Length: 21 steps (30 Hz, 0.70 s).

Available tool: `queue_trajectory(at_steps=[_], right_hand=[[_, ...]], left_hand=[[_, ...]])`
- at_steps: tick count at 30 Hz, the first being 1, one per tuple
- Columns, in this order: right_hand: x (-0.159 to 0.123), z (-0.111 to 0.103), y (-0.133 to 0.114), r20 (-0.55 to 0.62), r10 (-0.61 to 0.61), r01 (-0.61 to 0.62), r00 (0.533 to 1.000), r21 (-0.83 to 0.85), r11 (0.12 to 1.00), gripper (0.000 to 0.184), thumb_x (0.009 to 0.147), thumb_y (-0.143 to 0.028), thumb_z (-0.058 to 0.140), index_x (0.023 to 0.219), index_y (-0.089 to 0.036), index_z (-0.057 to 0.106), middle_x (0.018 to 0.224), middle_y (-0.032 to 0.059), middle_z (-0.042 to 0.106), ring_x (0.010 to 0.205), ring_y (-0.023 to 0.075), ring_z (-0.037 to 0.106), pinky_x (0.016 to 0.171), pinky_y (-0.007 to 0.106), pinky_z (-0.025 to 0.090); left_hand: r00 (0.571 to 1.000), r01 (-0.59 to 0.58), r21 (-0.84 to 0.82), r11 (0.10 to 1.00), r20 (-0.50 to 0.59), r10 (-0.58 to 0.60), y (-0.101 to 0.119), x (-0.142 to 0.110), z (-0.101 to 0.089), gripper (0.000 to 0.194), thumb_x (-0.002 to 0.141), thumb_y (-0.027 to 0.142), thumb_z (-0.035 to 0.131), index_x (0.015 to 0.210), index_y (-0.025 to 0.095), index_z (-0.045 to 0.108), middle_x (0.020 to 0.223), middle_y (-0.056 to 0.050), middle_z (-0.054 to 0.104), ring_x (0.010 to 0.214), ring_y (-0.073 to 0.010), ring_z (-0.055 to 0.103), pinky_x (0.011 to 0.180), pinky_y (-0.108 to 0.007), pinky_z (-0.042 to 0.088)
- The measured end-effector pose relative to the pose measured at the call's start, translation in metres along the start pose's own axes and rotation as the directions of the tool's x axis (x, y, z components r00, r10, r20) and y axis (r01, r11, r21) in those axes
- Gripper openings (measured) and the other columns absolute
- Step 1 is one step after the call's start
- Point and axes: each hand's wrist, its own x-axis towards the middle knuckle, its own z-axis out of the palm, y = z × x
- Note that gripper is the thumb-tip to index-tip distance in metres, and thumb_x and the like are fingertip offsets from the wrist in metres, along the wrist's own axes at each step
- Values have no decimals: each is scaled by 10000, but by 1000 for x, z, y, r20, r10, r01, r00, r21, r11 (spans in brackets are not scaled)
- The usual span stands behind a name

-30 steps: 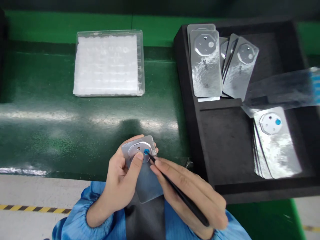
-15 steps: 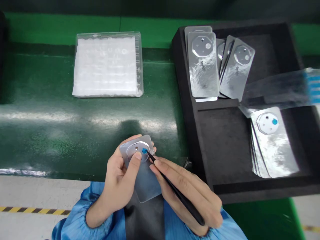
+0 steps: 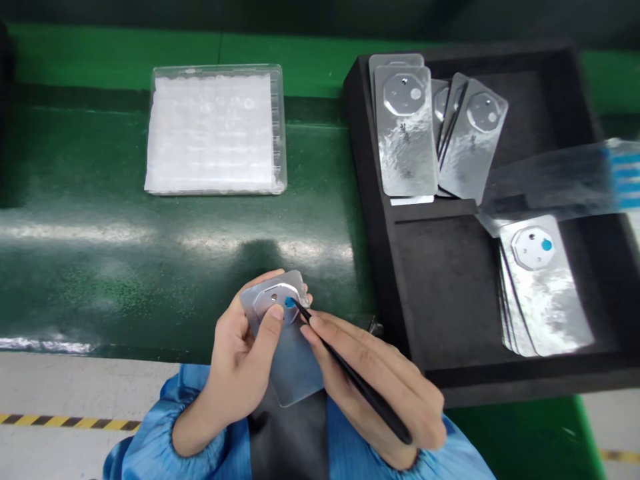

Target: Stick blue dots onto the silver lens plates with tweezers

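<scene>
**Hands.** Left hand (image 3: 239, 357): closed, gripping a foil-faced card (image 3: 293, 363) between thumb and fingers, its thumb resting beside an octagonal metal plate (image 3: 277, 301) on the card. Right hand (image 3: 377, 383): closed on black tweezers (image 3: 363, 387), held like a pen.

**Item in hand.** The card sits just above both hands, tilted toward the wearer. The tweezer tip touches or nearly touches a blue dot (image 3: 289, 303) on the plate; which of the two cannot be told.

**Surroundings.** A green surface (image 3: 90, 267) lies under and ahead of the hands. Ahead and to the left is a clear plastic tray (image 3: 217, 130) holding white, quilted padding. To the right of the right hand is a black foam tray (image 3: 380, 233), containing an upper group of similar foil cards (image 3: 405, 130) and, nearer the right hand's side, a lower fanned stack (image 3: 545, 287), its top card bearing a blue dot. A clear film strip with blue marks (image 3: 555, 180) lies across the tray's right side. Blue sleeves (image 3: 200, 427) cover both wrists.
</scene>
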Motion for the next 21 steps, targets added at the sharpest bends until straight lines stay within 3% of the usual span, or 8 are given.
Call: queue_trajectory(at_steps=[3,7,12,21], right_hand=[[2,0,0,37,-12,12,999,4,1000,456,892,-13,762,1305,-204,735,1111,49,815,913,234,811,817,314,718],[1,2,2,-4,-25,25,1000,26,999,371,908,-12,748,1237,-185,751,1063,46,822,877,220,812,810,312,717],[-8,0,8,-4,58,-58,998,28,998,400,896,-46,777,1251,-230,760,1085,32,819,847,240,814,776,345,725],[-5,2,3,-13,52,-52,999,-17,998,451,883,-31,779,1280,-244,752,1104,28,817,855,242,815,791,343,722]], left_hand=[[1000,3,-2,1000,11,-3,0,0,0,284,1011,274,664,1295,261,670,1163,-53,828,1062,-209,798,977,-320,640],[1000,-10,-4,1000,19,10,-1,0,-1,284,1015,274,659,1298,257,666,1191,-57,820,1066,-208,797,981,-324,639],[1000,-10,-21,1000,22,11,-2,0,-1,278,1007,283,670,1282,247,671,1140,-58,833,1037,-212,804,966,-332,648],[1000,0,-6,1000,12,0,1,0,0,284,1001,285,671,1281,234,672,1163,-77,826,1073,-242,796,990,-372,642]])
